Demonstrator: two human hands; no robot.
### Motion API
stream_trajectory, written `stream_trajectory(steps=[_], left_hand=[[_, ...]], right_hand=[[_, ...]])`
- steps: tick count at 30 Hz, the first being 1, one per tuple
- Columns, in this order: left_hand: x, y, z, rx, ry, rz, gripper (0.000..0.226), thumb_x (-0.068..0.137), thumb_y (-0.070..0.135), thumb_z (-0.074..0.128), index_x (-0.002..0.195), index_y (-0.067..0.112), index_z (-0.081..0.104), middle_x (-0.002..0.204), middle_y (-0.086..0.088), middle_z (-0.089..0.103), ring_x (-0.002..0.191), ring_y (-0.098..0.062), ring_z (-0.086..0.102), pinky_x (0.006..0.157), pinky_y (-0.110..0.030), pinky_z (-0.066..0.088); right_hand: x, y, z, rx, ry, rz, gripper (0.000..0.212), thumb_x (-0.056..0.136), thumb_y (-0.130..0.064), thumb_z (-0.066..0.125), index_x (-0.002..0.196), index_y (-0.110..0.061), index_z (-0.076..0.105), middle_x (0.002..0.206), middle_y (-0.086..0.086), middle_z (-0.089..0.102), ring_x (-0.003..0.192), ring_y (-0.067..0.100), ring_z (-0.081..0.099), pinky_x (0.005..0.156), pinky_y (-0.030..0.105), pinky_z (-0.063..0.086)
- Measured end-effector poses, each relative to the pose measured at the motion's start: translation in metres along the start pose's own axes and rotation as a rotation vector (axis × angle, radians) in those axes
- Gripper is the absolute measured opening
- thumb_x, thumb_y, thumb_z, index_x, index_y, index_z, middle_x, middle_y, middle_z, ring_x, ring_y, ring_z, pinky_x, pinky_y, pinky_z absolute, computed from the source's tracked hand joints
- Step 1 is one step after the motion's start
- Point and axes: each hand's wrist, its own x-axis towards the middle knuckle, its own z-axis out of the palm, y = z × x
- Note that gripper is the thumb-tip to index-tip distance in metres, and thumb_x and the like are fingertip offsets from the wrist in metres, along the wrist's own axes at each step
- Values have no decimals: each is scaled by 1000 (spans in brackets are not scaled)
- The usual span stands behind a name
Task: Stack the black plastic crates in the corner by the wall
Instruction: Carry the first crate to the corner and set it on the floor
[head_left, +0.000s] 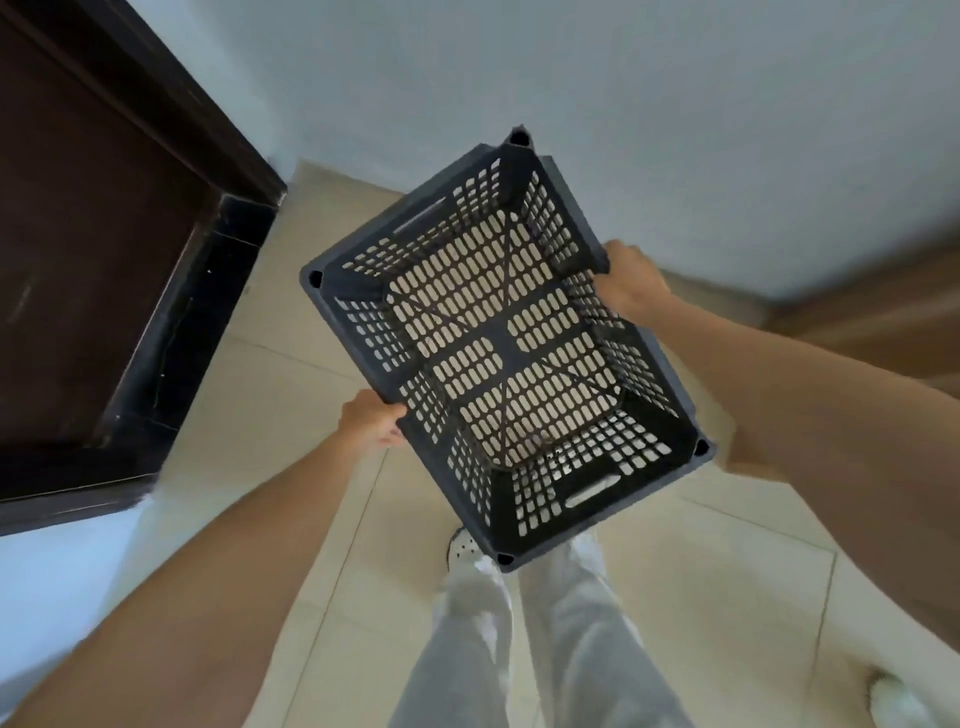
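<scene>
One black crate (501, 345) is all that's showing, and you've got it up mid-frame, clear of the tiled floor (270, 374), open side facing you. Your left hand (371, 421) has its fingers curled round the long rim at lower left. Your right hand (631, 283) is wrapped over the opposite rim at upper right. Gripping opposite sides probably keeps it balanced while you aim for the wall (675, 104) up top. No stack in view, just the dark door (93, 234) at upper left.
</scene>
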Motion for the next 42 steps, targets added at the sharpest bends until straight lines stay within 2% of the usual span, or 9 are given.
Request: stream_trajectory(steps=[5,12,15,22,25,29,33,38,42], left_hand=[[72,38,43,-208,-41,-173,36,96,17,58,120,-8,53,71,-17,65,52,-22,67,58,-30,59],[156,88,100,-360,-149,-321,29,101,15,50,116,-10,52,81,-22,66,92,-36,70,72,-34,54],[199,103,116,-341,-212,-377,34,101,19,50,118,-10,53,85,-21,71,76,-30,71,73,-34,56],[264,115,138,-344,-347,-493,35,104,25,44,130,4,54,112,-23,69,102,-31,70,82,-33,57],[276,110,142,-383,-369,-518,34,103,22,46,130,3,54,110,-23,70,100,-32,70,95,-38,54],[284,107,150,-400,-396,-556,30,101,22,50,123,3,57,97,-20,73,88,-27,73,77,-33,59],[294,109,154,-402,-446,-573,27,101,22,50,117,2,58,101,-21,73,97,-30,72,84,-35,57],[299,116,147,83,-543,-445,40,102,35,45,100,-2,62,98,-17,74,98,-28,71,81,-31,57],[297,128,138,901,-261,196,30,94,39,53,94,11,63,92,-3,71,87,-22,69,80,-37,55]], right_hand=[[103,4,11,-11,-57,-61,42,89,-9,49,131,-10,47,117,13,57,103,29,58,85,43,53],[231,8,51,-57,-129,-85,43,86,-12,47,129,-12,53,117,16,58,105,34,57,91,48,51],[282,15,77,-75,-138,-76,45,85,-13,47,129,-13,53,117,17,58,106,36,57,91,47,50],[362,34,141,-110,-165,-95,51,83,-20,51,133,-14,50,125,19,54,115,38,51,95,47,46],[383,29,164,-116,-213,-88,54,87,-21,48,141,-15,43,139,19,47,127,39,43,105,45,39],[403,29,189,-157,-296,-114,58,95,-23,42,150,-17,28,153,13,34,138,35,31,113,44,26],[421,34,195,-79,-361,-85,59,94,-23,43,151,-18,28,154,12,32,141,33,29,114,44,27],[389,40,180,-115,-390,-195,73,95,-22,52,155,-18,11,162,6,14,148,26,15,119,40,19],[314,61,184,-276,-360,-295,69,96,-27,51,155,-17,16,160,6,20,148,25,19,118,39,22]])
